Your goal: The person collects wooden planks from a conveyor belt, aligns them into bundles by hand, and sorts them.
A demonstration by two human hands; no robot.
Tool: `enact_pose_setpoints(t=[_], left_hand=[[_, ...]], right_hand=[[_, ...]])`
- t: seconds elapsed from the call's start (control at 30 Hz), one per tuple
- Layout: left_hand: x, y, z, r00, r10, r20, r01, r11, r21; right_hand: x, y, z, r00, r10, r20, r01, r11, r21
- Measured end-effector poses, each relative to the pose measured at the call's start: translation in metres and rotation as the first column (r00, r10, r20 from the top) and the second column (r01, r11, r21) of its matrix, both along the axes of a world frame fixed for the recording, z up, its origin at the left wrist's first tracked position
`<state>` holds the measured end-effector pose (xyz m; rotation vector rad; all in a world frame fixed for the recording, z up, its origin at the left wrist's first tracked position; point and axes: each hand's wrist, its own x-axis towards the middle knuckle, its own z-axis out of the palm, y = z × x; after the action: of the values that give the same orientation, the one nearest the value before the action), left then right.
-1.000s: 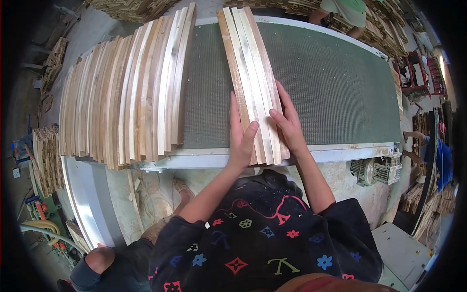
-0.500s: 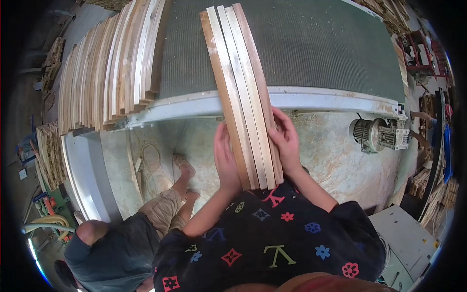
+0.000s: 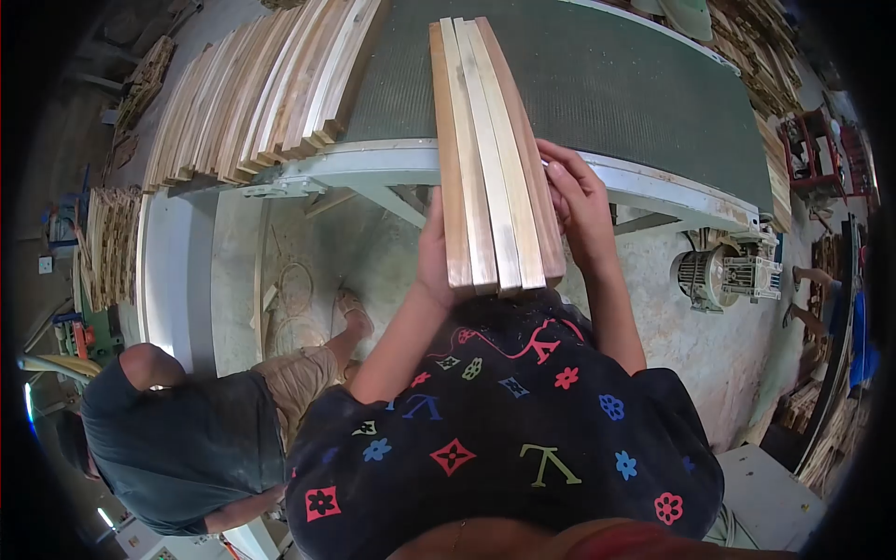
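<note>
A bundle of several curved wooden slats (image 3: 493, 159) stands on edge in front of my chest, pale and brown pieces pressed side by side. Its far end extends over the green belt (image 3: 616, 103). My left hand (image 3: 436, 252) grips the bundle's left side near the close end, its fingers mostly hidden behind the wood. Along the right side, my right hand (image 3: 581, 201) is closed with bent fingers against the outer slat; its thumb shows, and part of the grip is hidden.
A long row of similar slats (image 3: 252, 103) rests on the belt's left part. The conveyor's pale metal frame (image 3: 653, 185) crosses ahead of me. A motor (image 3: 714, 275) sits at right under the frame. Another person (image 3: 187, 439) is close on my left.
The near end of the slat bundle has risen in view, and both hands have moved up with it. My right thumb has shifted off the slats' top edge. The person at left has shifted left.
</note>
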<state>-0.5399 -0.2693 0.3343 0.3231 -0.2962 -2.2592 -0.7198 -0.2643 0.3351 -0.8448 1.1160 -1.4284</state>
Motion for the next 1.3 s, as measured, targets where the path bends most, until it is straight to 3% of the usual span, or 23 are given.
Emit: enact_pose_setpoints(t=[0.03, 0.17, 0.2, 0.23, 0.3, 0.4, 0.47, 0.67, 0.8, 0.97, 1.03, 1.2, 1.3], left_hand=[[0.000, -0.002, 0.007, 0.997, 0.049, 0.060, -0.049, 0.999, -0.015], [0.006, -0.008, 0.013, 0.998, 0.050, 0.036, -0.048, 0.998, -0.047], [0.006, -0.010, 0.013, 0.991, 0.039, -0.126, -0.041, 0.999, -0.019], [0.004, -0.011, 0.016, 0.996, 0.036, -0.087, -0.038, 0.999, -0.023], [0.002, -0.013, 0.020, 0.998, 0.008, -0.058, -0.010, 1.000, -0.021], [0.006, -0.018, 0.003, 0.984, -0.082, -0.159, 0.076, 0.996, -0.041], [0.006, -0.019, 0.001, 0.985, -0.091, -0.143, 0.075, 0.991, -0.114], [-0.004, 0.000, 0.003, 0.999, -0.039, -0.012, 0.037, 0.990, -0.138], [-0.012, 0.011, -0.005, 0.984, -0.087, -0.153, 0.073, 0.993, -0.094], [-0.014, 0.018, -0.046, 0.965, -0.123, -0.231, 0.118, 0.992, -0.035], [-0.015, 0.021, -0.058, 0.978, -0.104, -0.181, 0.105, 0.994, -0.003], [-0.012, 0.021, -0.077, 0.980, -0.105, -0.171, 0.114, 0.993, 0.044], [-0.008, 0.013, -0.096, 0.974, -0.158, -0.162, 0.163, 0.987, 0.016]], right_hand=[[0.001, 0.000, 0.009, 1.000, 0.006, -0.010, -0.006, 1.000, -0.019], [0.005, 0.014, 0.035, 0.983, -0.017, -0.181, -0.012, 0.987, -0.158], [0.001, 0.018, 0.035, 0.915, -0.158, -0.371, 0.002, 0.922, -0.387], [-0.001, 0.028, 0.049, 0.792, -0.295, -0.534, -0.092, 0.808, -0.582], [0.007, 0.051, 0.084, 0.505, -0.474, -0.721, -0.292, 0.692, -0.660], [0.024, 0.069, 0.096, 0.181, -0.530, -0.829, -0.373, 0.743, -0.556], [0.026, 0.058, 0.072, 0.124, -0.651, -0.749, -0.365, 0.672, -0.644], [0.022, 0.069, 0.056, 0.009, -0.599, -0.800, -0.425, 0.722, -0.546], [0.020, 0.085, 0.021, 0.022, -0.579, -0.815, -0.429, 0.731, -0.530], [0.010, 0.088, -0.037, 0.244, -0.497, -0.833, -0.467, 0.692, -0.550], [0.006, 0.087, -0.051, 0.315, -0.448, -0.836, -0.499, 0.671, -0.548], [-0.001, 0.088, -0.064, 0.307, -0.388, -0.869, -0.544, 0.678, -0.495], [0.006, 0.091, -0.056, 0.475, -0.280, -0.834, -0.436, 0.748, -0.500]])
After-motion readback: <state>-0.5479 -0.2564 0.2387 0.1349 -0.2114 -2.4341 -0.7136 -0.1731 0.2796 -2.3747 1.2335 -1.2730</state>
